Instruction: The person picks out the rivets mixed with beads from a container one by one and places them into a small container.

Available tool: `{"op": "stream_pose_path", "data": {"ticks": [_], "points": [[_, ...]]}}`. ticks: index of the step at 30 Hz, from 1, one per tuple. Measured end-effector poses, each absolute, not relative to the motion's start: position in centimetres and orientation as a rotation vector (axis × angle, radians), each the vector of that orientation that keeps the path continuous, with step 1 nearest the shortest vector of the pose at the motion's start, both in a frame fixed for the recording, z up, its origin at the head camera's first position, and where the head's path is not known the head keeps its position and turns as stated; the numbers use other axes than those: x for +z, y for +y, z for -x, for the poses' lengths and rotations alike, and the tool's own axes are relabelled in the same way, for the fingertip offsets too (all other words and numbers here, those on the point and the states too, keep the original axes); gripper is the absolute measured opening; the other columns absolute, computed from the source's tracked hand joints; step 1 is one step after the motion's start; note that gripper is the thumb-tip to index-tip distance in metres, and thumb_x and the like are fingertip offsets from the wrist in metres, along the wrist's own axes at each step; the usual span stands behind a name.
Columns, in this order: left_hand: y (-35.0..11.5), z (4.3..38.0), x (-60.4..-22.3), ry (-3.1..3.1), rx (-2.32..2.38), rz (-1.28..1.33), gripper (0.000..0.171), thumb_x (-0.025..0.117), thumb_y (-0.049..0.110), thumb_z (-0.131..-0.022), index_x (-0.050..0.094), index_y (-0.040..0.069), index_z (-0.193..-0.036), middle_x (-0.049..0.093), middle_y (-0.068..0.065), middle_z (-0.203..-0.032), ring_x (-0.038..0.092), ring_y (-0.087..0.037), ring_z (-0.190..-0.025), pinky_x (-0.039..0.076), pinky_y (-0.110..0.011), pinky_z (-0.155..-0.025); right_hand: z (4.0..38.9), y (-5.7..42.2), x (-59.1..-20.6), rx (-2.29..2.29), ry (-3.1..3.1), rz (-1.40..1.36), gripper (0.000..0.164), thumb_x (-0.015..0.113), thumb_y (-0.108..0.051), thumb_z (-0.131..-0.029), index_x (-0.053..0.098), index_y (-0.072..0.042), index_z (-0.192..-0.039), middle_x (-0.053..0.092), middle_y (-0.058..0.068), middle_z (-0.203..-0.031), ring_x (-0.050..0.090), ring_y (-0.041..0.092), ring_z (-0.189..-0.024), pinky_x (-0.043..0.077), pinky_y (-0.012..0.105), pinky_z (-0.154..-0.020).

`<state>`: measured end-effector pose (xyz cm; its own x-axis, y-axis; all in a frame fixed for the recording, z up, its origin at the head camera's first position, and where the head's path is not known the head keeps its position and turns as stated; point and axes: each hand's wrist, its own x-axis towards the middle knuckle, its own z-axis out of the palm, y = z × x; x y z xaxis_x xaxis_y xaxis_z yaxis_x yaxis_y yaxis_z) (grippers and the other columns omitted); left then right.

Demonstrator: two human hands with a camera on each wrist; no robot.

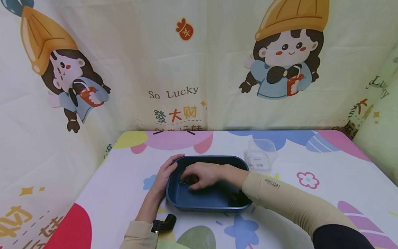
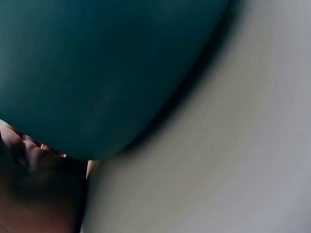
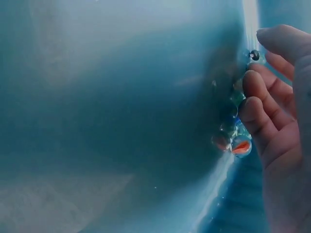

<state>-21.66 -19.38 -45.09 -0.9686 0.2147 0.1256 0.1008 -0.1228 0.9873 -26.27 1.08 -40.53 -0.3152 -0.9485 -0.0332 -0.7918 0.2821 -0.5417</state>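
A dark blue plastic basin [image 1: 208,207] sits on the table. My left hand [image 1: 163,176] holds it at the far left corner, against the outside wall and rim. The left wrist view shows the basin's outer wall [image 2: 107,73] close up, with some curled fingers [image 2: 36,153] at its edge. Inside the basin, my right hand [image 1: 203,174] reaches to the left end, fingers bent. In the right wrist view, several glass marbles lie along the wall's foot, one with an orange swirl [image 3: 241,145]. The right hand's fingers [image 3: 255,109] are beside them; a dark marble [image 3: 255,55] is near the thumb.
A clear plastic box [image 1: 261,155] stands behind the basin to the right, with small unclear marks or items at its bottom. The tablecloth [image 1: 118,193] is brightly patterned. A printed curtain [image 1: 224,69] hangs behind the table and along both sides.
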Motion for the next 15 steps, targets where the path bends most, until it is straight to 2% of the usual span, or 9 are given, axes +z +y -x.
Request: {"op": "stream_pose_path", "data": {"ticks": [7,15], "points": [[-19.33,21.58,-45.07,2.019,2.272,-0.372,0.043,0.036,0.017,-0.109,0.046,-0.001,-0.147,0.048,-0.019,-0.146,0.055,-0.022,-0.121,0.046,-0.029,-0.098,26.32,0.94,-40.74,-0.531,2.224,1.634,0.034,0.072,-0.019,-0.095,0.068,-0.010,-0.128,0.061,0.000,-0.115,0.054,0.004,-0.081,0.047,0.015,-0.074],[-19.42,21.65,-45.10,2.045,2.253,-0.367,0.043,0.036,0.018,-0.109,0.047,0.000,-0.147,0.049,-0.019,-0.145,0.054,-0.023,-0.121,0.046,-0.029,-0.100,26.60,0.93,-40.89,-0.487,2.242,1.673,0.022,0.073,-0.017,-0.095,0.072,-0.010,-0.115,0.061,-0.001,-0.110,0.053,0.004,-0.081,0.045,0.013,-0.075]]}}
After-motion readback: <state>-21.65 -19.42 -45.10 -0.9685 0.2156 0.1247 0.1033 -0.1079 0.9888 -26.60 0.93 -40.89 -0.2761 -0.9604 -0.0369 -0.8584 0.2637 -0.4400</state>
